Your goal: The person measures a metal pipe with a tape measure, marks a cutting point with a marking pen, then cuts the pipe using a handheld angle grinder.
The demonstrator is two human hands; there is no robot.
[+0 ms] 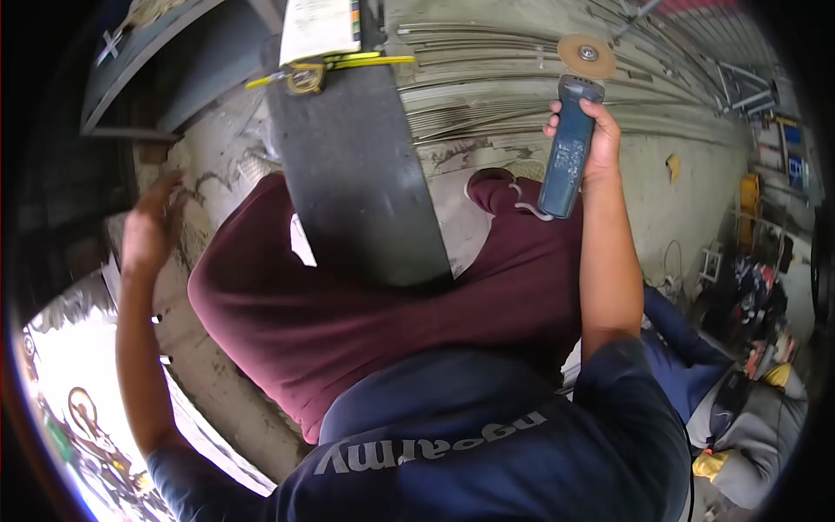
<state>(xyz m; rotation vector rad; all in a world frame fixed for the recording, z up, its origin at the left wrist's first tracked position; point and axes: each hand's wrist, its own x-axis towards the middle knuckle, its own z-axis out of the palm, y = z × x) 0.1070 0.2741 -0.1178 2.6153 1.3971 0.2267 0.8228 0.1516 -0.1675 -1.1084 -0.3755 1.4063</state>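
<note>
My right hand (604, 143) is wrapped round the blue body of an angle grinder (568, 161), held upright in view over my right knee. A flat tan disc (570, 57) is fitted at the grinder's far end. Out to the left, my left hand (150, 228) is raised with its fingers stretched out and nothing in it; it is slightly blurred. Between my legs runs a long dark bench (361, 165). At its far end lie a tape measure (305, 78), a thin yellow strip (374, 61) and a white sheet of paper (317, 30).
Long thin metal bars (487, 87) lie across the floor ahead. A metal frame (130, 87) stands at the upper left. At the lower right is another person in grey clothing (748, 435) with yellow gloves (709, 465). A yellow object (749, 204) stands at the right.
</note>
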